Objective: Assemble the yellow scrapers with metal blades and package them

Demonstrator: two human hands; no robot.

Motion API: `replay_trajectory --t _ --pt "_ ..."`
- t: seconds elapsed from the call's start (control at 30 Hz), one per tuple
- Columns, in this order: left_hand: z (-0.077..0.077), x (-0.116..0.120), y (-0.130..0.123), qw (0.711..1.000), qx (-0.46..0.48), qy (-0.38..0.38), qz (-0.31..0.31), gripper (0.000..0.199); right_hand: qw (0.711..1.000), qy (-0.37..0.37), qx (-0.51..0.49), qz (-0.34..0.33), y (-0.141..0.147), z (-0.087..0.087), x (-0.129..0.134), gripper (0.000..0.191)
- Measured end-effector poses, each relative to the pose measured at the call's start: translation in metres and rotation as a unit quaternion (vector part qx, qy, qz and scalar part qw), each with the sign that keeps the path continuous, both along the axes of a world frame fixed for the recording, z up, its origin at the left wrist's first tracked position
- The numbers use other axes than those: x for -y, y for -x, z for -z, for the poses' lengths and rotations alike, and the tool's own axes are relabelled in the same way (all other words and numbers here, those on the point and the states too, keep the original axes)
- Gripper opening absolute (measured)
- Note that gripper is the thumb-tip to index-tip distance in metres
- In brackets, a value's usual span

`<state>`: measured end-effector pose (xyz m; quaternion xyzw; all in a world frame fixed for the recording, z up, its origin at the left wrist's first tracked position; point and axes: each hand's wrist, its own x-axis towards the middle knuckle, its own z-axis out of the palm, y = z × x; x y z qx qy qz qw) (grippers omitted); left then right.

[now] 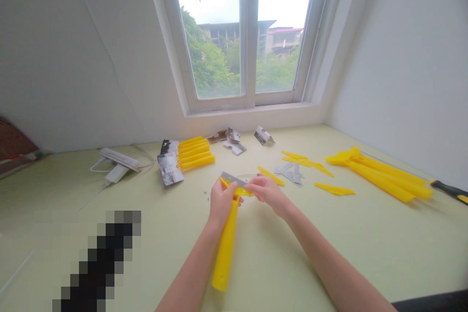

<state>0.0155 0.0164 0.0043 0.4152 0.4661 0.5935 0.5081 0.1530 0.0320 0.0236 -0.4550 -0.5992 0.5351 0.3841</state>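
A yellow scraper point(228, 248) with a long handle and a grey metal blade point(234, 179) at its head is held over the table, its handle pointing toward me. My left hand point(222, 202) is closed round the scraper's head, the thumb on top near the blade. At the right end of the head, my right hand point(268, 194) has its fingers pinched together; whatever is between them is too small to make out. Just beyond the hands lies a thin screwdriver with a red end point(259, 174). Tiny metal bits point(208, 199) rest left of my left hand.
Yellow handles with printed cards point(170, 170) lie back left, beside a white power strip point(122, 160). Yellow strips point(334, 189) and grey blades point(290, 174) lie right of centre. Yellow scrapers point(387, 178) and a black-handled tool point(449, 191) are far right. Folded cards point(263, 135) stand near the window.
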Motion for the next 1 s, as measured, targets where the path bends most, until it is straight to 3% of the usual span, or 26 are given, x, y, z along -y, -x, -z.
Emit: replay_trajectory --t 0.13,0.2,0.27,0.37,0.53,0.6,0.8,0.9,1.0 --pt "0.001 -0.001 0.001 1.0 -0.008 -0.002 -0.021 0.021 0.999 -0.027 0.039 -0.014 -0.008 0.003 -0.007 0.021" --pt "0.001 -0.002 0.001 0.999 -0.018 -0.004 -0.033 0.021 0.99 -0.091 0.098 0.04 -0.017 0.007 -0.014 0.021" --pt "0.002 -0.002 0.001 0.999 -0.03 -0.004 -0.041 0.02 0.957 -0.176 0.197 0.123 -0.027 0.013 -0.021 0.019" --pt "0.002 -0.003 0.003 0.998 -0.04 -0.005 -0.056 0.02 0.904 -0.245 0.314 0.155 -0.04 0.021 -0.029 0.018" --pt "-0.001 -0.005 0.007 0.996 -0.017 -0.002 -0.091 0.019 0.84 -0.247 0.428 0.224 -0.059 0.026 -0.037 0.022" --pt "-0.002 -0.006 0.009 0.995 -0.005 0.001 -0.099 0.019 0.828 -0.231 0.449 0.243 -0.063 0.029 -0.039 0.024" --pt "0.006 -0.01 0.009 0.995 -0.004 -0.002 -0.096 0.023 0.854 -0.213 0.412 0.237 -0.065 0.039 -0.045 0.02" --pt "0.008 -0.01 0.008 0.996 -0.001 -0.002 -0.086 0.023 0.91 -0.161 0.298 0.241 -0.061 0.032 -0.044 0.022" --pt "0.007 -0.008 0.005 0.998 -0.008 0.015 -0.063 0.021 0.96 -0.124 0.167 0.188 -0.047 0.02 -0.035 0.029"
